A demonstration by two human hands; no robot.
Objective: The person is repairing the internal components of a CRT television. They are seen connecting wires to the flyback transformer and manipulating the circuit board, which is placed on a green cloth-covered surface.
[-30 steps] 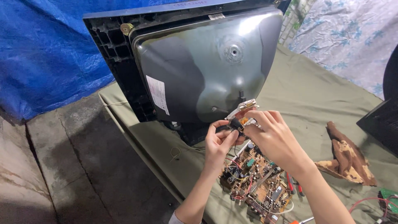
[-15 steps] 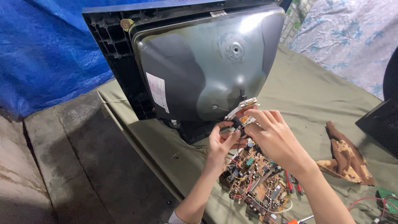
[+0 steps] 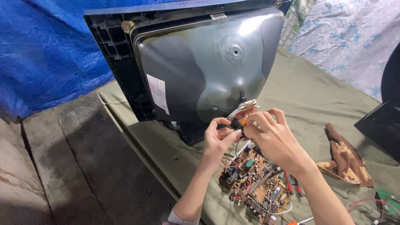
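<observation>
The picture tube (image 3: 208, 71) stands in its frame (image 3: 112, 54) at the back of the surface (image 3: 308, 96), its rear bulge facing us. A tarp (image 3: 46, 50) hangs behind it to the left and a draped cloth (image 3: 354, 37) behind to the right. Directly before the tube the left hand (image 3: 218, 139) and right hand (image 3: 273, 137) meet, both touching a small part (image 3: 238, 121) just under the tube's lower edge. Below the hands a circuit board (image 3: 256, 183) lies on the surface, with pliers (image 3: 293, 183) just to its right. Further right lies a crumpled rag (image 3: 346, 158), and beyond it, at the edge of view, a casing (image 3: 381, 125). The floor (image 3: 62, 166) spreads to the left of the surface.
</observation>
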